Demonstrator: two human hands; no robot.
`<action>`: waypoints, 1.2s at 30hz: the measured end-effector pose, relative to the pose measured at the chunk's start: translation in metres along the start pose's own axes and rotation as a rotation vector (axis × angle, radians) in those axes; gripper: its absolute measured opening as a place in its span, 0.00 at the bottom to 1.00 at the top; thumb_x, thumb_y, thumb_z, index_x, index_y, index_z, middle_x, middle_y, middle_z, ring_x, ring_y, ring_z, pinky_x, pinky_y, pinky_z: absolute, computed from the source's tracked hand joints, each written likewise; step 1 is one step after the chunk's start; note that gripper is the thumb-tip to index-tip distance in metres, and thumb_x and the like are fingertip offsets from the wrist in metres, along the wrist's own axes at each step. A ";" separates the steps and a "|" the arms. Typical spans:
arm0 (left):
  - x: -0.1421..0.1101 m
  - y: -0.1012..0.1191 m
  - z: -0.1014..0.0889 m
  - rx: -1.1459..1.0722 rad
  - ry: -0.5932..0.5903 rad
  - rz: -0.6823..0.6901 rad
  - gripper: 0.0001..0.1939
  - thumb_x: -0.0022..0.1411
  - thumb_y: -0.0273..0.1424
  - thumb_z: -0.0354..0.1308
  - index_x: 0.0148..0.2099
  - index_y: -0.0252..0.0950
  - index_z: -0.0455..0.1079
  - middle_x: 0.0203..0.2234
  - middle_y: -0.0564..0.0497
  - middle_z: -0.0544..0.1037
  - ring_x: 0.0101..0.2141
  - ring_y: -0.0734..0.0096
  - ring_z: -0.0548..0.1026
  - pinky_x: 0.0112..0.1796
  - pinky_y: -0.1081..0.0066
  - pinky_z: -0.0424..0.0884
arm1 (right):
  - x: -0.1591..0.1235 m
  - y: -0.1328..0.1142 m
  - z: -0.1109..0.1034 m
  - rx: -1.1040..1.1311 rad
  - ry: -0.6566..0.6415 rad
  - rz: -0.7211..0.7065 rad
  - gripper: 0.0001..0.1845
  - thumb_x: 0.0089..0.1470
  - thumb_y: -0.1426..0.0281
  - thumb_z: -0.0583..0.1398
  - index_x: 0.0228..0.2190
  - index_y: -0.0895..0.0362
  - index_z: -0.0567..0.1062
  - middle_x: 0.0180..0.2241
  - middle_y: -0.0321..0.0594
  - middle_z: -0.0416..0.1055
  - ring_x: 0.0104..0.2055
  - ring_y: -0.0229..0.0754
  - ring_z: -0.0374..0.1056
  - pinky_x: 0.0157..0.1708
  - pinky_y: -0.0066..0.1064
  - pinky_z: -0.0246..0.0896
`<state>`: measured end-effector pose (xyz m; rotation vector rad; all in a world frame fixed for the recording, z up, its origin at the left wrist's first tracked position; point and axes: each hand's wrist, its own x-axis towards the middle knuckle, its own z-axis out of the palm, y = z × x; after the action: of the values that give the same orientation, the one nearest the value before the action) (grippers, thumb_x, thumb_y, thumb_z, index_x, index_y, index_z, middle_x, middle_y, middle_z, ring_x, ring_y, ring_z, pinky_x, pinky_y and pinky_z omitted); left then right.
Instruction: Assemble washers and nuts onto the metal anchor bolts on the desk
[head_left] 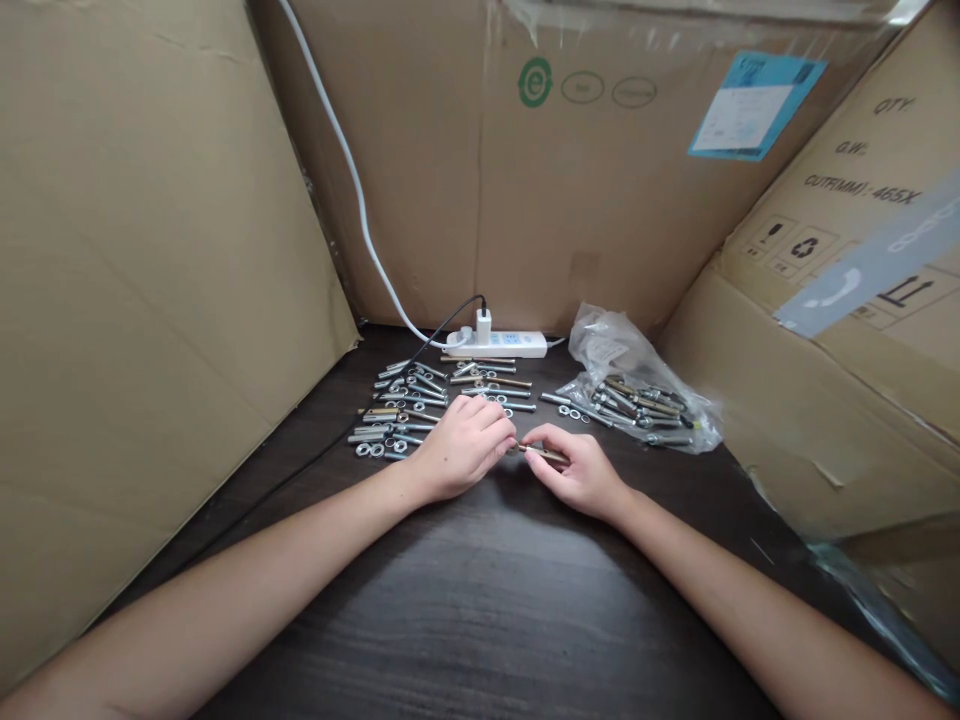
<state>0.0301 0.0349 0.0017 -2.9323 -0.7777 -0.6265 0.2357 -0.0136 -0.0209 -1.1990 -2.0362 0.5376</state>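
Observation:
My right hand pinches a brass-coloured expansion bolt between thumb and fingers, low over the dark table. My left hand is closed at the bolt's left end, fingertips pressed together there; any small part inside them is hidden. Behind and left of my left hand lie rows of loose bolts, metal sleeves, nuts and washers. More bolts lie in a group beyond my knuckles. A few pieces, including a nut, rest beyond my right hand.
A clear plastic bag of bolts lies at the back right. A white power strip with a plugged-in charger stands at the back. A black cable crosses the table's left side. Cardboard boxes wall in the table.

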 end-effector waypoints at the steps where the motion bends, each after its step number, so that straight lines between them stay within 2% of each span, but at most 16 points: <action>1: 0.000 0.000 0.000 -0.010 0.001 -0.008 0.13 0.70 0.33 0.41 0.40 0.36 0.66 0.36 0.48 0.71 0.39 0.65 0.64 0.40 0.65 0.57 | 0.000 -0.001 -0.001 0.003 -0.004 -0.011 0.10 0.56 0.64 0.55 0.35 0.57 0.71 0.18 0.31 0.62 0.18 0.33 0.54 0.21 0.25 0.52; 5: 0.001 0.001 -0.003 -0.022 -0.002 -0.018 0.14 0.70 0.34 0.41 0.38 0.36 0.66 0.34 0.48 0.70 0.38 0.65 0.64 0.39 0.65 0.58 | -0.001 -0.002 -0.002 -0.003 -0.014 -0.037 0.09 0.56 0.65 0.56 0.35 0.57 0.71 0.21 0.32 0.66 0.19 0.32 0.55 0.21 0.25 0.52; 11: 0.000 0.003 -0.003 -0.057 -0.004 0.016 0.12 0.68 0.31 0.42 0.40 0.35 0.66 0.35 0.48 0.70 0.38 0.65 0.65 0.39 0.65 0.59 | 0.000 0.002 0.000 -0.007 0.043 -0.026 0.09 0.56 0.65 0.55 0.36 0.57 0.72 0.18 0.30 0.61 0.18 0.32 0.54 0.21 0.25 0.51; 18: 0.000 0.002 -0.001 -0.028 -0.009 0.105 0.10 0.67 0.32 0.45 0.42 0.35 0.67 0.37 0.47 0.70 0.38 0.65 0.66 0.40 0.65 0.60 | 0.000 0.001 -0.001 -0.060 0.017 -0.050 0.11 0.54 0.65 0.57 0.38 0.57 0.70 0.16 0.27 0.58 0.16 0.32 0.52 0.20 0.25 0.50; 20: -0.001 0.002 0.000 -0.019 -0.016 0.139 0.10 0.68 0.32 0.45 0.41 0.35 0.67 0.38 0.46 0.71 0.38 0.65 0.66 0.40 0.65 0.60 | 0.000 0.003 -0.001 -0.084 -0.011 -0.046 0.13 0.53 0.64 0.59 0.39 0.57 0.70 0.17 0.28 0.61 0.16 0.32 0.55 0.20 0.24 0.52; 23: -0.001 0.002 0.000 -0.007 -0.025 0.158 0.11 0.68 0.33 0.45 0.40 0.35 0.67 0.37 0.47 0.71 0.38 0.65 0.66 0.40 0.65 0.60 | 0.000 0.005 0.001 -0.090 -0.042 -0.053 0.12 0.52 0.63 0.60 0.38 0.55 0.72 0.23 0.32 0.71 0.20 0.33 0.63 0.23 0.24 0.58; 27: 0.000 0.001 -0.002 0.013 -0.031 0.102 0.10 0.67 0.32 0.44 0.40 0.35 0.66 0.36 0.47 0.70 0.37 0.64 0.66 0.39 0.65 0.60 | 0.000 0.006 0.002 -0.100 -0.046 -0.055 0.12 0.52 0.64 0.60 0.39 0.54 0.73 0.29 0.34 0.76 0.24 0.36 0.69 0.28 0.25 0.62; 30: 0.000 0.000 -0.007 0.033 -0.042 0.011 0.08 0.62 0.31 0.49 0.42 0.34 0.65 0.37 0.46 0.70 0.38 0.62 0.66 0.39 0.64 0.60 | 0.000 0.006 0.002 -0.111 0.004 -0.020 0.12 0.51 0.63 0.61 0.38 0.54 0.73 0.31 0.36 0.77 0.25 0.36 0.70 0.28 0.25 0.64; 33: 0.000 -0.001 -0.010 0.074 -0.086 -0.047 0.11 0.55 0.32 0.54 0.41 0.34 0.64 0.37 0.45 0.70 0.39 0.60 0.65 0.40 0.63 0.60 | 0.001 0.005 0.002 -0.115 0.028 0.008 0.12 0.51 0.63 0.61 0.38 0.54 0.73 0.32 0.37 0.77 0.25 0.37 0.71 0.29 0.26 0.65; 36: 0.001 -0.001 -0.009 0.129 -0.114 -0.085 0.08 0.54 0.31 0.53 0.38 0.34 0.64 0.35 0.46 0.71 0.38 0.59 0.65 0.38 0.62 0.59 | 0.002 0.005 0.002 -0.122 0.028 0.023 0.12 0.51 0.63 0.61 0.38 0.54 0.73 0.31 0.37 0.77 0.24 0.37 0.71 0.29 0.26 0.64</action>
<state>0.0267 0.0350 0.0106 -2.8494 -0.9216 -0.4002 0.2366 -0.0099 -0.0245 -1.2961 -2.0583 0.4097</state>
